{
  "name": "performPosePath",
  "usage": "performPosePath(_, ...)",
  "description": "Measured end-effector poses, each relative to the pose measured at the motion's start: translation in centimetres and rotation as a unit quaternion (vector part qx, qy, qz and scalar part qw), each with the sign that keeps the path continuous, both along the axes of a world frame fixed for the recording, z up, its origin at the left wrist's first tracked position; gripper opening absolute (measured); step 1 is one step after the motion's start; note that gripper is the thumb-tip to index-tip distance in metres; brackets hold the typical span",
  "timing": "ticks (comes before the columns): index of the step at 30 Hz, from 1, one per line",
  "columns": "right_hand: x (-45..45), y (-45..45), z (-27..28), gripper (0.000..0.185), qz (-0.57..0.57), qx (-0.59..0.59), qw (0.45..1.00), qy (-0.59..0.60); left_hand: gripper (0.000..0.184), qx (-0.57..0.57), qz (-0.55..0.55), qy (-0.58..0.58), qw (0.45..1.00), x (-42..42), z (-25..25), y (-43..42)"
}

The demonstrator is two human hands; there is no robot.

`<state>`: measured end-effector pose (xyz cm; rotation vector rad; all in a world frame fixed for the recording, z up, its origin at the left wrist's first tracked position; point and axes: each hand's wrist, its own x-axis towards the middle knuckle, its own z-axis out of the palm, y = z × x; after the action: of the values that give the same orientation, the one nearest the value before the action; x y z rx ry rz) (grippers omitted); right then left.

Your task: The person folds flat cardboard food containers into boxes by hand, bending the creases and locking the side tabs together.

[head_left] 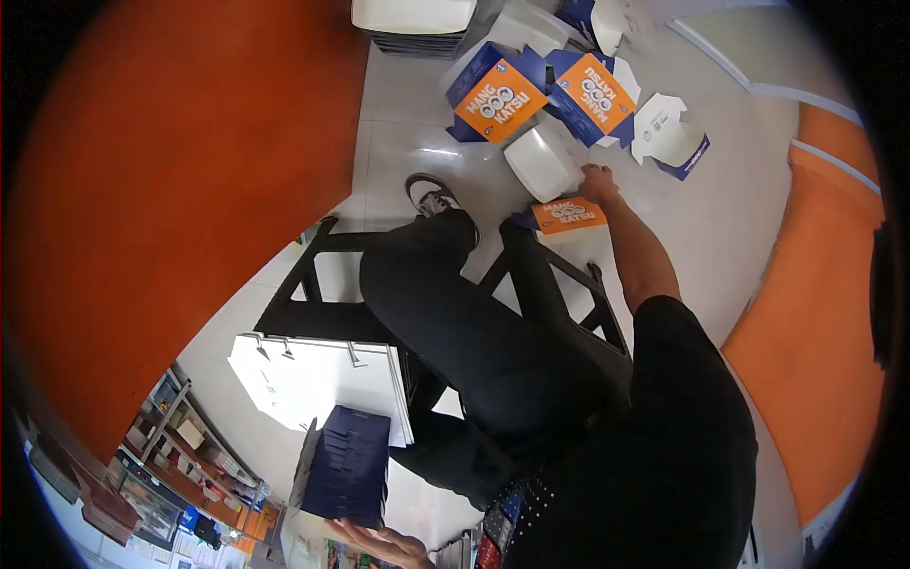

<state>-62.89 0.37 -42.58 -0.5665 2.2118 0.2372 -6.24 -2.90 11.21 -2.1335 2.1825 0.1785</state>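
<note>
At the bottom, my left hand (384,543) is against the near end of a dark blue stack of flat cartons (351,460), its fingers stretched along the edge. My right hand (599,182) reaches down to the floor, fingers curled at the edge of a white-lined box (542,163). Right below that hand lies an orange and blue carton (569,216) printed MANG KATSU. Beyond it, two more such cartons, one on the left (500,101) and one on the right (595,93), rest near an opened carton with white flaps (671,133).
A stack of white trays (414,17) stands at the top. Black stool legs (531,275) are beside my leg and shoe (434,196). A white box (322,379) stands beside the dark blue stack. Orange panels flank the floor, and shelves (185,436) appear at lower left.
</note>
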Motion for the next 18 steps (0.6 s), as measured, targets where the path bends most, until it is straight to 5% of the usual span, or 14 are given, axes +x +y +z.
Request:
performPosePath(5, 1.3, -1.6, 10.0, 0.026, -0.031, -0.271, 0.953, 0.133, 0.062, -0.154, -0.006, -0.019, 0.988, -0.2, 0.4, -1.2)
performPosePath(9, -0.3, -2.4, 21.5, 0.019, 0.011, -0.516, 0.832, 0.203, 0.049, -0.252, -0.058, 0.049, 0.965, -0.7, 0.2, -1.8)
performPosePath(12, -0.2, -3.7, 34.4, 0.011, 0.109, -0.631, 0.76, 0.113, 0.036, -0.307, -0.092, 0.153, 0.935, -2.1, 0.1, -2.0)
performPosePath(14, 1.2, -3.8, 42.2, 0.01, 0.1, -0.635, 0.766, 0.028, 0.033, -0.301, -0.042, 0.259, 0.917, -4.1, -0.2, -1.1)
performPosePath(15, 1.7, -4.2, 45.5, 0.009, 0.172, -0.677, 0.716, -0.001, 0.033, -0.304, -0.021, 0.312, 0.9, -5.0, -0.4, -1.0)
performPosePath(17, 4.2, -4.9, 50.2, 0.012, 0.212, -0.704, 0.675, -0.061, 0.046, -0.2, -0.039, 0.352, 0.914, -6.0, 1.9, -0.9)
performPosePath(18, 6.1, -6.3, 52.6, 0.013, 0.279, -0.715, 0.634, -0.098, 0.056, -0.175, -0.011, 0.466, 0.867, -6.7, 2.7, -0.6)
